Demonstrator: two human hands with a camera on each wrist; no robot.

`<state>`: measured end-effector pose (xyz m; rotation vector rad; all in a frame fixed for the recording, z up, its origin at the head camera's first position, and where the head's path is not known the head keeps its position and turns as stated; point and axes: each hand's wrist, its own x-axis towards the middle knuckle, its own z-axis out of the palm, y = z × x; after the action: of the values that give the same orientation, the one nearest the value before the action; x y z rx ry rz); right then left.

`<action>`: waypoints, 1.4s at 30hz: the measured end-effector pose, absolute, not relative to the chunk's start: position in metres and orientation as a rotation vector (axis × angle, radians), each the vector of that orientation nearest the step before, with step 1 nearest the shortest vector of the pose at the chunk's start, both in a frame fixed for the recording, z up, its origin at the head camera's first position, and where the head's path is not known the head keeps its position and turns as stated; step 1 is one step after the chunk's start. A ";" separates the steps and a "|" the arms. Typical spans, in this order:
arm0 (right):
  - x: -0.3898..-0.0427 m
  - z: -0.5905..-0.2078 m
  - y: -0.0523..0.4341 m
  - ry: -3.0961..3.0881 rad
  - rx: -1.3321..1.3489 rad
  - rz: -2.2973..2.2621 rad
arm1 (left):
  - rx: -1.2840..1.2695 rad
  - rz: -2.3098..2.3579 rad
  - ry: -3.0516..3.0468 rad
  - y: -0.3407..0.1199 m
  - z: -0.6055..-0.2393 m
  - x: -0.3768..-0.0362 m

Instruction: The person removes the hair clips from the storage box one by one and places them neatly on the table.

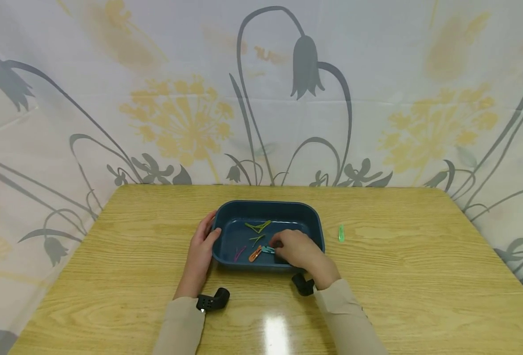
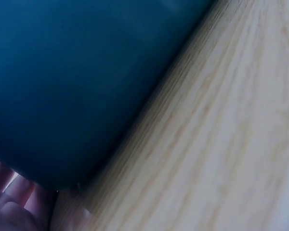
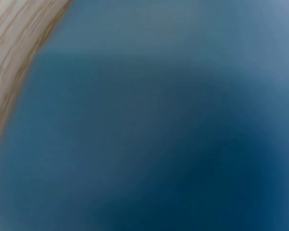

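Beige sleeves [image 1: 181, 325], rounded blue tray [image 1: 265, 209], turquoise clip [image 1: 267, 250]

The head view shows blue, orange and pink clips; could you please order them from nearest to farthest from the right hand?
1. Blue clip, beside the right hand.
2. Orange clip, just left of the blue clip.
3. Pink clip, farther left in the tray.

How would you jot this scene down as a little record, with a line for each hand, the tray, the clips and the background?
Left hand: grips the left end of the tray
Right hand: inside the tray, fingers at a light blue clip; grip unclear
Tray: dark blue, on a wooden table
Other clips inside: orange clip, purple clip, yellow-green clips
Clip outside: green clip, right of the tray
Background: flowery backdrop
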<state>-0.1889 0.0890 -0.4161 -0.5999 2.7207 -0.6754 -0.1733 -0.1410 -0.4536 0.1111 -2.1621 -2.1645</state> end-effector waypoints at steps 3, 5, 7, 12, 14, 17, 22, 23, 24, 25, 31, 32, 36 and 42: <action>-0.190 -0.416 0.089 2.734 -0.620 -0.671 | 0.121 -2.160 -2.161 -0.141 -0.454 -0.174; -0.190 -0.415 0.089 2.747 -0.612 -0.679 | 0.124 -2.156 -2.161 -0.141 -0.455 -0.174; -0.191 -0.414 0.089 2.755 -0.596 -0.700 | 0.121 -2.151 -2.163 -0.141 -0.455 -0.175; -0.192 -0.411 0.092 2.755 -0.585 -0.794 | 0.114 -2.147 -2.178 -0.140 -0.450 -0.173; -0.193 -0.409 0.095 2.754 -0.591 -0.832 | 0.121 -2.157 -2.186 -0.137 -0.442 -0.169; -0.192 -0.403 0.100 2.750 -0.594 -0.879 | 0.124 -2.177 -2.182 -0.134 -0.433 -0.165; -0.192 -0.392 0.109 2.711 -0.601 -0.963 | 0.113 -2.180 -2.168 -0.137 -0.444 -0.171; -0.192 -0.391 0.111 2.699 -0.605 -0.983 | 0.112 -2.172 -2.174 -0.138 -0.447 -0.172; -0.193 -0.390 0.114 2.690 -0.609 -0.998 | 0.113 -2.165 -2.179 -0.139 -0.450 -0.173; -0.193 -0.389 0.116 2.680 -0.608 -1.014 | 0.113 -2.154 -2.187 -0.140 -0.452 -0.174; -0.197 -0.387 0.132 2.690 -0.610 -1.049 | 0.103 -2.137 -2.196 -0.141 -0.457 -0.175; -0.197 -0.386 0.135 2.691 -0.610 -1.054 | 0.103 -2.137 -2.193 -0.141 -0.457 -0.174; -0.198 -0.384 0.143 2.704 -0.601 -1.059 | 0.102 -2.140 -2.183 -0.141 -0.457 -0.174; -0.201 -0.382 0.150 2.734 -0.570 -1.069 | 0.108 -2.130 -2.195 -0.141 -0.457 -0.175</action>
<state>-0.2008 0.1496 -0.3818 -0.5703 2.7338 -1.0687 -0.1750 -0.1409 -0.4570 0.1083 -2.1947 -2.1300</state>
